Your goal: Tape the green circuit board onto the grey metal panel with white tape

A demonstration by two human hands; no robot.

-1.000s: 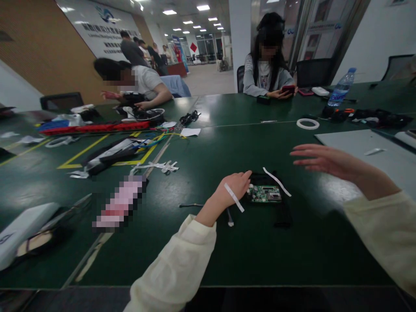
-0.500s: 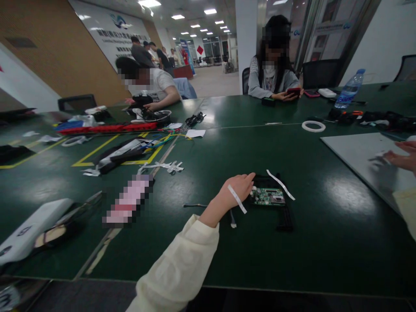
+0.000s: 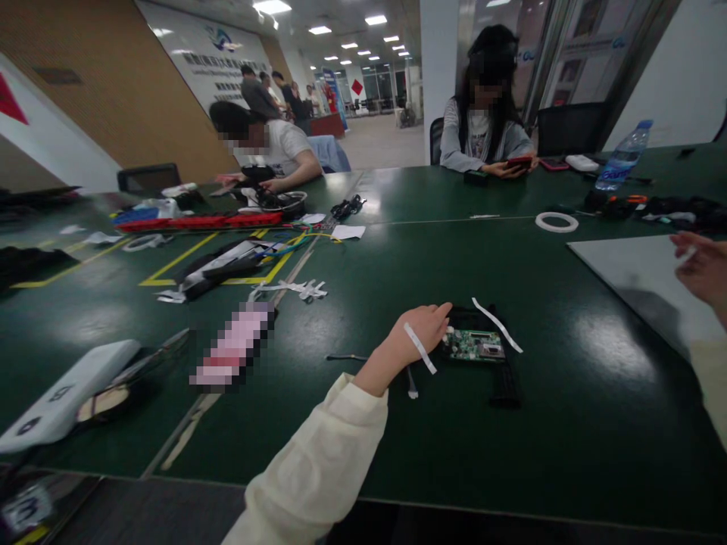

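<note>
My left hand (image 3: pixel 420 335) lies over the left end of a black plastic frame (image 3: pixel 505 386), its fingers closed on the edge and partly hidden from view. A green circuit board (image 3: pixel 474 345) sits on that frame. One white tape strip (image 3: pixel 421 348) is stuck across the back of this hand and wrist. Another white strip (image 3: pixel 497 325) lies curved over the frame's upper right. Near the right border my right hand (image 3: pixel 703 269) is raised above a light grey panel (image 3: pixel 630 265), fingers bent together in a pinch; what is between them is too small to make out.
Short cables (image 3: pixel 412 384) lie by my left wrist. Leftward are a phone (image 3: pixel 235 344), a white case (image 3: pixel 68 393) and tape scraps (image 3: pixel 304 289). A tape roll (image 3: pixel 556 222) and water bottle (image 3: pixel 625 157) stand farther back. Two people sit across the table.
My right hand has lifted from the grey panel, and the blurred whitish bits by its fingers no longer show there. My left hand stays on the frame. The view has shifted slightly.
</note>
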